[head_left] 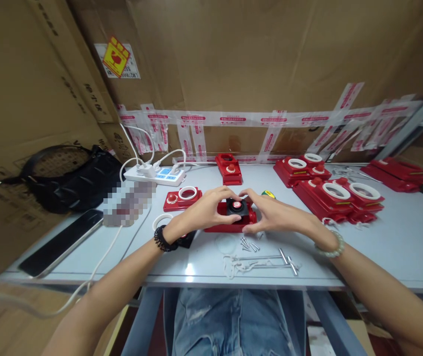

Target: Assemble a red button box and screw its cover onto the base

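Black block (236, 205): over the red case (214, 228), round red-and-white mark facing up; can't tell if it's seated.
Your left hand (204, 208): thumb and index pinch the block above the case.
Your right hand (276, 213): curved around the case's right end, fingers near the block; can't tell if it's gripping.
Screws (246, 244): loose pile just on your side of the case, clear disc (226, 243) to their left.
T-handled rods (265, 257): past the screws, nearer you than the case.
Second black block (186, 241): left of the case, partly behind your wrist.
Small red unit (170, 201): left of the case and farther from you.
Other red units (313, 199): grouped right of the case, farther back.
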Available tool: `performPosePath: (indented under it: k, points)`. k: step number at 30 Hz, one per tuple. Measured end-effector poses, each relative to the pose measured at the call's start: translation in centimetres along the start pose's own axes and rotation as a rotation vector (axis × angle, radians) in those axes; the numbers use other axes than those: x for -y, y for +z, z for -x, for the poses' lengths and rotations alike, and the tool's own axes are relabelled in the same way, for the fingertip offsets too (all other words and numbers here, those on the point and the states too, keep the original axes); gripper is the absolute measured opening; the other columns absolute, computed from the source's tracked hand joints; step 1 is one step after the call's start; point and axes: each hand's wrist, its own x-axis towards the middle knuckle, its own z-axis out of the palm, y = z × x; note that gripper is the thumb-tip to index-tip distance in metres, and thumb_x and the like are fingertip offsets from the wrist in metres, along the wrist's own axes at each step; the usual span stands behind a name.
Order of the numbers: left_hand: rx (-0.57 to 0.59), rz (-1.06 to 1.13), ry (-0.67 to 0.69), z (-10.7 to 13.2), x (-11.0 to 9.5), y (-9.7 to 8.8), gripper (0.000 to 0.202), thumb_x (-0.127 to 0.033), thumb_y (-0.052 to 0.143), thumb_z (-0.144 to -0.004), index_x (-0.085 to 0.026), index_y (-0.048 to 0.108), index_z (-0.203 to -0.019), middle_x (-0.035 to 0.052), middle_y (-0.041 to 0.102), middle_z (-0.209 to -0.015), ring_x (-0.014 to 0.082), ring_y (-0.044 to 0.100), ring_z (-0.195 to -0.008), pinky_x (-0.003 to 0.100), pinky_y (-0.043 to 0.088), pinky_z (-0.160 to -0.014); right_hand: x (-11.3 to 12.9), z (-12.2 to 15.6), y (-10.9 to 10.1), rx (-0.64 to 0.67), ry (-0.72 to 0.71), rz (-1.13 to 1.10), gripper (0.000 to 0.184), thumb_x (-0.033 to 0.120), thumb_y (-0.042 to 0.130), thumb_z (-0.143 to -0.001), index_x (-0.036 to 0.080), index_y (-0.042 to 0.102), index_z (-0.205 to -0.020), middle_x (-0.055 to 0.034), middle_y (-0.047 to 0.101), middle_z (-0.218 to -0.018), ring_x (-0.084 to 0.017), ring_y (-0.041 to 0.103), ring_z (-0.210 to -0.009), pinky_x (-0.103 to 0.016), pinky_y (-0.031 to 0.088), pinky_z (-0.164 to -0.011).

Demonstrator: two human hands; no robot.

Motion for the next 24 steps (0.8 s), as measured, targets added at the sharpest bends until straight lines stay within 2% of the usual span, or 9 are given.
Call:
performPosePath:
  k: [3, 6, 9, 12, 15, 18, 21, 24]
  points:
    - [0.011, -0.009, -0.005, 0.0, 0.0, 0.2, 0.028, -0.030, 0.069, -0.078, -0.020, 0.059, -0.101, 0.0063, 0.062, -0.108, 0.0208, 0.058, -0.102, 0.037, 0.044, -0.093, -0.1, -0.1, 0.1, -0.003, -0.008, 0.002, 0.080, 0.050, 0.068, -0.068, 0.019, 0.033, -0.133, -0.0142, 0.059, -0.117, -0.027, 0.057, -0.098, -0.038, 0.045, -0.082]
    - [-0.001, -0.016, 0.023, 0.2, 0.0, -0.2, 0.039, -0.035, 0.068, -0.078, -0.022, 0.056, -0.113, 0.0068, 0.058, -0.116, 0.0220, 0.054, -0.110, 0.038, 0.041, -0.098, -0.5, 0.0, 0.2, -0.021, -0.023, 0.014, 0.079, 0.052, 0.068, -0.068, 0.019, 0.037, -0.132, -0.0145, 0.060, -0.119, -0.029, 0.057, -0.102, -0.040, 0.045, -0.084]
    - [-0.056, -0.048, 0.046, 0.5, 0.1, -2.0, 0.044, -0.040, 0.063, -0.081, -0.025, 0.051, -0.121, 0.0066, 0.053, -0.124, 0.0228, 0.049, -0.118, 0.040, 0.037, -0.103, -0.7, 0.1, 0.1, -0.042, -0.065, 0.028, 0.086, 0.057, 0.067, -0.068, 0.017, 0.035, -0.137, -0.0164, 0.052, -0.132, -0.031, 0.052, -0.115, -0.042, 0.043, -0.092]
    - [-0.076, -0.142, -0.032, 1.2, 1.2, -4.7, 0.043, -0.039, 0.057, -0.084, -0.025, 0.048, -0.124, 0.0058, 0.052, -0.129, 0.0247, 0.047, -0.121, 0.042, 0.035, -0.105, -0.6, 0.1, 0.0, -0.107, -0.115, 0.036, 0.089, 0.059, 0.066, -0.068, 0.017, 0.033, -0.139, -0.0158, 0.044, -0.141, -0.030, 0.045, -0.127, -0.043, 0.039, -0.102]
    - [0.031, -0.250, -0.187, 2.1, 3.5, -6.9, 0.056, -0.043, 0.062, -0.077, -0.023, 0.046, -0.126, 0.0088, 0.047, -0.136, 0.0279, 0.044, -0.126, 0.043, 0.034, -0.107, -0.2, -0.2, -0.1, -0.248, -0.173, 0.034, 0.077, 0.055, 0.065, -0.072, 0.016, 0.042, -0.134, -0.0141, 0.049, -0.138, -0.026, 0.048, -0.125, -0.041, 0.039, -0.104]
    - [0.199, -0.289, -0.356, 2.7, 5.7, -7.4, 0.078, -0.049, 0.070, -0.066, -0.022, 0.040, -0.132, 0.0112, 0.043, -0.141, 0.0299, 0.040, -0.130, 0.042, 0.032, -0.109, 0.2, -0.5, 0.2, -0.351, -0.195, 0.014, 0.056, 0.047, 0.063, -0.077, 0.017, 0.053, -0.124, -0.0109, 0.059, -0.127, -0.023, 0.056, -0.116, -0.039, 0.042, -0.101]
    - [0.328, -0.268, -0.526, 2.7, 6.8, -7.0, 0.094, -0.051, 0.075, -0.057, -0.022, 0.034, -0.137, 0.0115, 0.040, -0.144, 0.0305, 0.042, -0.129, 0.039, 0.034, -0.108, 0.2, -0.8, 0.6, -0.352, -0.188, 0.006, 0.045, 0.041, 0.064, -0.077, 0.019, 0.059, -0.116, -0.0085, 0.064, -0.120, -0.022, 0.059, -0.111, -0.039, 0.044, -0.099]
    - [0.334, -0.261, -0.562, 2.6, 6.7, -6.9, 0.096, -0.051, 0.076, -0.057, -0.022, 0.034, -0.138, 0.0113, 0.044, -0.140, 0.0297, 0.047, -0.125, 0.037, 0.037, -0.104, 0.0, -0.9, 0.9, -0.328, -0.189, 0.014, 0.043, 0.041, 0.064, -0.078, 0.019, 0.061, -0.114, -0.0078, 0.065, -0.117, -0.022, 0.059, -0.110, -0.040, 0.043, -0.099]
